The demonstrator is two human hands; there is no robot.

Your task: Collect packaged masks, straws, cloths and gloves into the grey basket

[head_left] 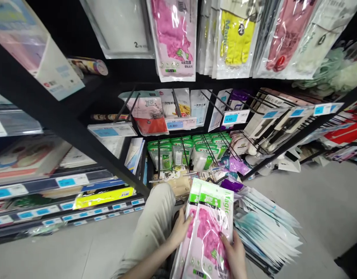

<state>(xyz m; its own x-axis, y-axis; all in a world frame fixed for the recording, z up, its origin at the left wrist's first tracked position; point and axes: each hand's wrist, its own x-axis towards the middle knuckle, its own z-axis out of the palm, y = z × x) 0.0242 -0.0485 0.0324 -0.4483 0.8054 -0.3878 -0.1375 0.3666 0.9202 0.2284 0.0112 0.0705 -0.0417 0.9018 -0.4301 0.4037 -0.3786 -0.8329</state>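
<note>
A small stack of pink rubber glove packs (pixel 209 221), clear with a green header, is held in front of my knees. My left hand (pixel 181 229) grips the stack's left edge, thumb over the front pack. On the right side my right hand (pixel 235 250) holds it too, thumb pressed on the front and the other fingers hidden behind. Above, a matching pink glove pack (pixel 175 38) hangs on the rack beside yellow glove packs (pixel 235 40). A pile of pale teal and white flat packs (pixel 268 228) lies close by my right hand.
Metal hooks with price tags (pixel 235 117) stick out toward me. Green-and-white packs (pixel 206 157) hang low on the rack. A dark shelf post (pixel 108 162) slants down on the left, beside shelves of books (pixel 88 151). Grey floor (pixel 320 193) lies to the right.
</note>
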